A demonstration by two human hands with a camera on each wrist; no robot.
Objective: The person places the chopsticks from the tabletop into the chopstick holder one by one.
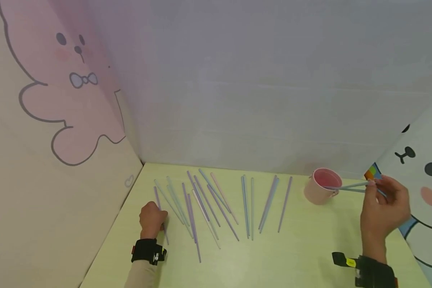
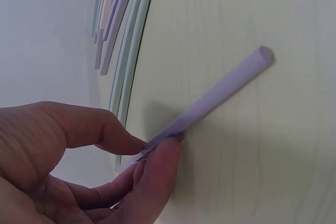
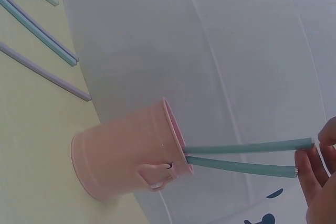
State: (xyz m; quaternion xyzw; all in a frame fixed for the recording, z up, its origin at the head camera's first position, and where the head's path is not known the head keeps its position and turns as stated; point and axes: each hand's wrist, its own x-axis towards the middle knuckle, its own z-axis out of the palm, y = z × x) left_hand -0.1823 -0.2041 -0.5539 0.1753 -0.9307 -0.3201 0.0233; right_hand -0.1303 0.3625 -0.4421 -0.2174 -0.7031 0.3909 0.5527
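At the left of the table, my left hand (image 1: 153, 218) pinches a purple straw (image 2: 226, 88) between thumb and fingers, and its free end points away from the fingertips. A pink bucket (image 1: 318, 191) stands upright near the back right, with two blue-green straws (image 3: 249, 146) leaning out of its mouth. At the outer end of the upper one, the thumb and forefinger of my right hand (image 1: 387, 206) close on the tip. The lower straw (image 3: 241, 166) ends right beside those fingers. Their lower parts are hidden inside the bucket.
Many loose straws in purple, blue, green and pink lie across the table, with a pale green straw (image 1: 173, 208) close to the left hand and a purple straw (image 1: 285, 205) left of the bucket. A grey cloth wall (image 1: 255, 100) closes off the table's back edge.
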